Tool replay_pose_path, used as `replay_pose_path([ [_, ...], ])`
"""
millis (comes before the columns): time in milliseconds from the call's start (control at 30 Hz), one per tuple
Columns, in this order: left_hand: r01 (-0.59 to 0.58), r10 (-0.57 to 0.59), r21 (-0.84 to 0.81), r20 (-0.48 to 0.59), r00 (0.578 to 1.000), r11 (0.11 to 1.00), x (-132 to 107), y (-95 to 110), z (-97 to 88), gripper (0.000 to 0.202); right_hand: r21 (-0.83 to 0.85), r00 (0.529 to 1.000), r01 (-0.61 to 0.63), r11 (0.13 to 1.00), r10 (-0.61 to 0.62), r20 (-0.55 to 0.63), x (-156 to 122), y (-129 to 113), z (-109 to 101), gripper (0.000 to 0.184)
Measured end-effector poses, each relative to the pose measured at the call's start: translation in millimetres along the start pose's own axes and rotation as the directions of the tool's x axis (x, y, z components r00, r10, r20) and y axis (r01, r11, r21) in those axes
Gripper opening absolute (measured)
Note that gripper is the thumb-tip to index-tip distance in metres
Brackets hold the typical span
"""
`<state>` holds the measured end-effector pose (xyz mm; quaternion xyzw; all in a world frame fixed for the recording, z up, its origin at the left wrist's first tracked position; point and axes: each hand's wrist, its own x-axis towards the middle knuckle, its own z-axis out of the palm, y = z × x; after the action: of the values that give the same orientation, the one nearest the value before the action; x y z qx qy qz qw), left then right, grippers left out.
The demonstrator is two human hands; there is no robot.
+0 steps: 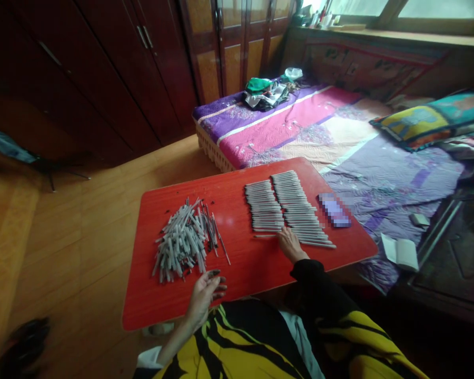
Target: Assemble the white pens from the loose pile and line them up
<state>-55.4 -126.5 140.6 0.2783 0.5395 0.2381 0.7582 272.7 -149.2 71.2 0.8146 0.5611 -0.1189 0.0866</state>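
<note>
Left hand (206, 292): grip half open, nothing seen held, near pile (181, 242) | right hand (291, 245): grip touching stick (266, 236), closure hidden | stick: on table (233, 205), just beside left row (264, 206)

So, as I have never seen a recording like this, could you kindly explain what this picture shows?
Certainly. There is no machine here, only a person's two bare hands. The single picture comes from a camera worn on that person's head, looking forward and down, so you see roughly what they see.

On the red table, a loose pile of grey sticks lies to the left, with some thin dark sticks beside it. To the right, similar grey sticks form two neat columns.

The right hand is at the near end of the columns, by one slim stick; its grip is unclear. The left hand is near the table's front edge, fingers loosely curled, apparently holding nothing.
</note>
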Motion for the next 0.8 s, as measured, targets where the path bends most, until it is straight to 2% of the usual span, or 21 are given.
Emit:
replay_pose_path([
  [267,-0.052,0.043,-0.101,-0.086,0.995,0.993,-2,2,-19.5,0.038,-0.037,0.997,-0.053,0.998,0.051,-0.057,16,1,6,0.030],
  [533,-0.056,0.035,-0.152,-0.139,0.990,0.987,-4,11,-30.7,0.028,-0.009,0.980,-0.107,0.994,0.104,-0.167,6,-10,16,0.022],
  [667,-0.080,0.048,-0.177,-0.180,0.982,0.981,-2,15,-39.6,0.025,0.086,0.966,-0.169,0.982,0.182,-0.183,-9,-42,18,0.019],
  [733,-0.106,0.054,-0.223,-0.227,0.972,0.969,-1,18,-45.5,0.022,0.183,0.971,-0.185,0.965,0.209,-0.118,-16,-71,18,0.021],
  [800,-0.133,0.049,-0.282,-0.287,0.957,0.950,1,20,-51.8,0.018,0.290,0.983,-0.167,0.942,0.183,-0.029,-23,-106,17,0.022],
])
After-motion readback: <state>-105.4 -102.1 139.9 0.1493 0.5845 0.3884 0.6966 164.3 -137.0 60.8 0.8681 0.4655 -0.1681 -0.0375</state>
